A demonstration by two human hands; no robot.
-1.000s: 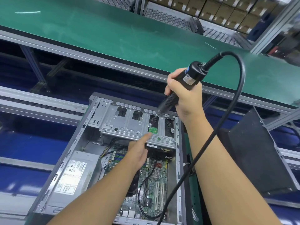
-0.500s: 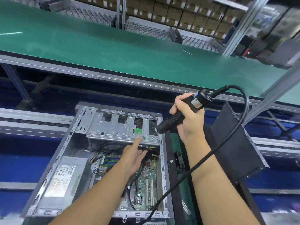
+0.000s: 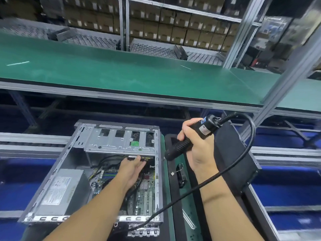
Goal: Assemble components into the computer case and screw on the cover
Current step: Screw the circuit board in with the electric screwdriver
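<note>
Head view: the case (image 3: pixel 76 159) lies open on its side, and the cover (image 3: pixel 232 159) lies just right of the case, not yet mounted. The cord (image 3: pixel 252 131) loops down over the case's near rim; I think it could catch there or drag across the board (image 3: pixel 145 197) inside. The right hand (image 3: pixel 201 150) grips the driver (image 3: pixel 178 147) beside the case's right wall, which its tip might scratch. The left hand (image 3: pixel 133 168) reaches inside the case, fingers almost straight, under the cage (image 3: pixel 111 143). What the fingertips touch is hidden; the bit is too small to see.
</note>
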